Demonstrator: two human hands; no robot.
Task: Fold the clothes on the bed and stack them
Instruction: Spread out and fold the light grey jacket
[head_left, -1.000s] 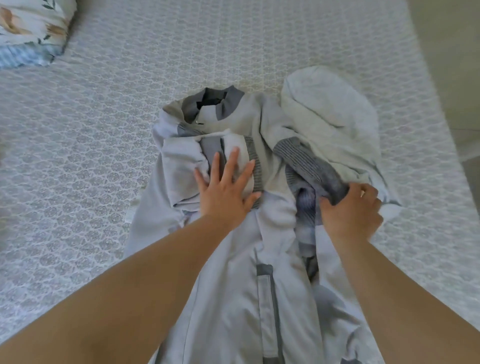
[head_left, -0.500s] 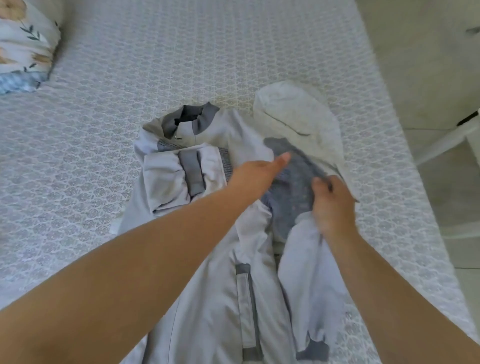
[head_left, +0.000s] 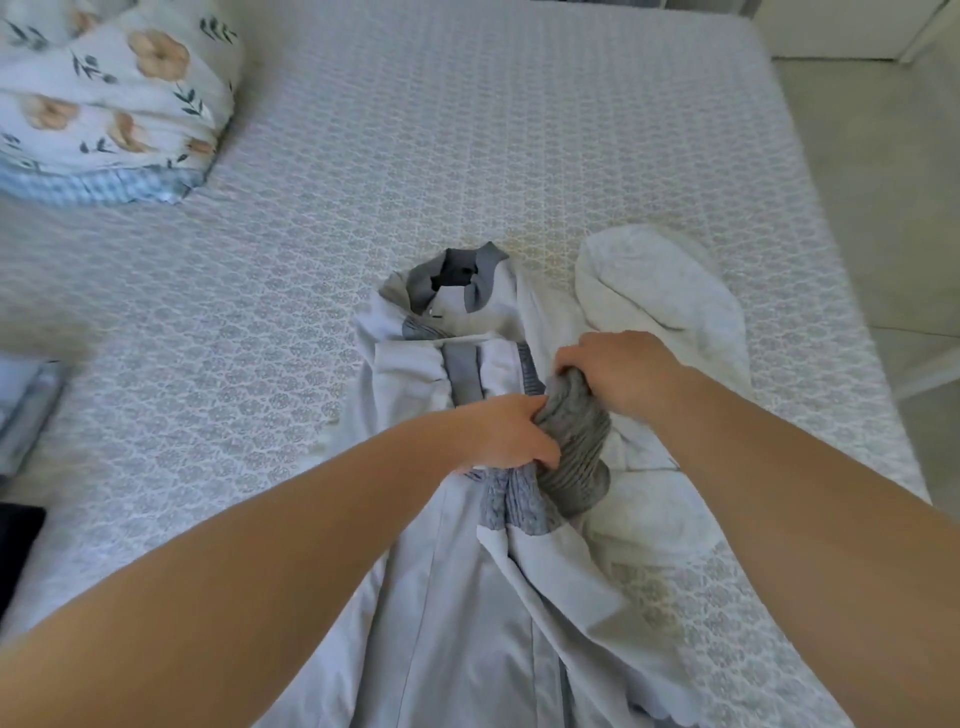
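Observation:
A light grey jacket (head_left: 457, 597) with a darker grey collar lies lengthwise on the bed, its left sleeve folded across the chest. My left hand (head_left: 504, 431) grips the bunched grey ribbed cuff (head_left: 576, 447) of the right sleeve from the left. My right hand (head_left: 618, 369) holds the same cuff from above, fingers curled round its top. The cuff stands up in a crumpled roll between both hands. A white garment (head_left: 665, 296) lies rumpled beside the jacket, on its right.
The bed (head_left: 467, 145) has a white patterned cover. A floral pillow (head_left: 109, 88) sits at the far left corner. Folded pale clothes (head_left: 26, 410) lie at the left edge, a dark item (head_left: 15, 540) below them. The bed's right edge drops to a tiled floor (head_left: 883, 182).
My left hand left the folded left sleeve and moved right to grip the grey cuff. My right hand shifted up over the cuff. The view has pulled back.

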